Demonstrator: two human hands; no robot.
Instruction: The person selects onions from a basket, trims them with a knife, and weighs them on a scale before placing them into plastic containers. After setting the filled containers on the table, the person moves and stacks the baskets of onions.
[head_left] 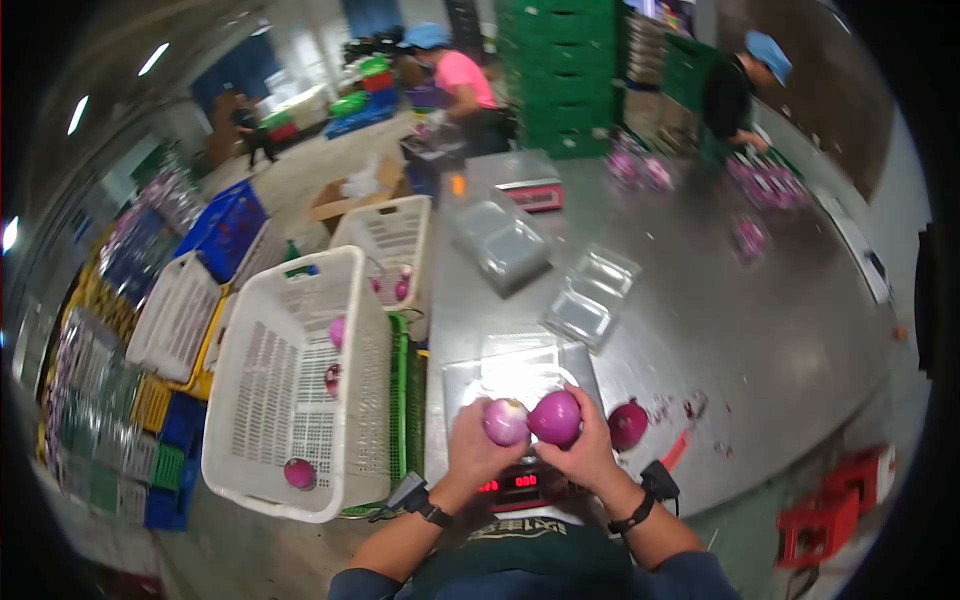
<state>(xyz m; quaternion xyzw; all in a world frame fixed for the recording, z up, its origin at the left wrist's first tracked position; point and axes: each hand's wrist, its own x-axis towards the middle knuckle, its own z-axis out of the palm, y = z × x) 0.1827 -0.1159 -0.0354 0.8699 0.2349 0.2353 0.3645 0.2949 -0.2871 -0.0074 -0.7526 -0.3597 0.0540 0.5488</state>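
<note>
My left hand (477, 448) is closed around a peeled purple onion (506, 421) with a pale patch on top. In my right hand (587, 449) is a second purple onion (555, 417), and the two onions are side by side, nearly touching. Both hands are above the near part of a digital scale (455, 385), whose red display (525, 481) reads 0.00. A bright clear tray (520, 368) lies on the scale's plate, partly lost in glare. Just right of my right hand, a darker red onion (628, 424) rests on the metal table (760, 360).
A red-handled knife (677, 450) lies near onion skin scraps. Clear plastic trays (592, 297) and a stack of them (500, 245) stand beyond the scale. At left is a white basket (225, 440) with several onions. Two co-workers (465, 85) (745, 95) work farther back.
</note>
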